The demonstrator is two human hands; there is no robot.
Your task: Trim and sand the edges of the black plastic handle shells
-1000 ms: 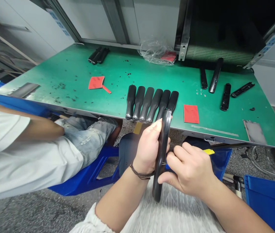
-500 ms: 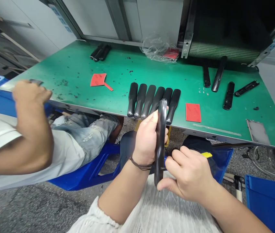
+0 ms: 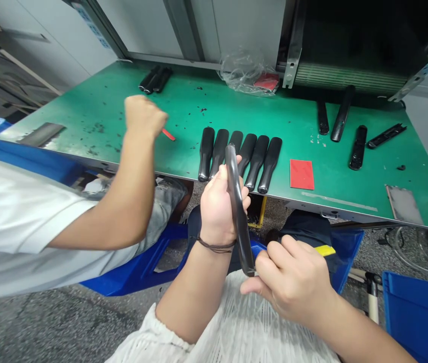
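left hand (image 3: 217,212) clamped round a curved black handle (image 3: 238,212) mid-length, right hand (image 3: 293,280) pinching its near end; seems light, stiff, slippery.

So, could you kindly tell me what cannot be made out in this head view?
- Lower end of the curved black plastic handle: hidden by the right hand.
- Lower part of the third black handle in the row: hidden by the left hand.
- Anything inside a co-worker's clenched fist: hidden by its fingers.

Row of handles (image 3: 257,164) on bench mat (image 3: 183,113)
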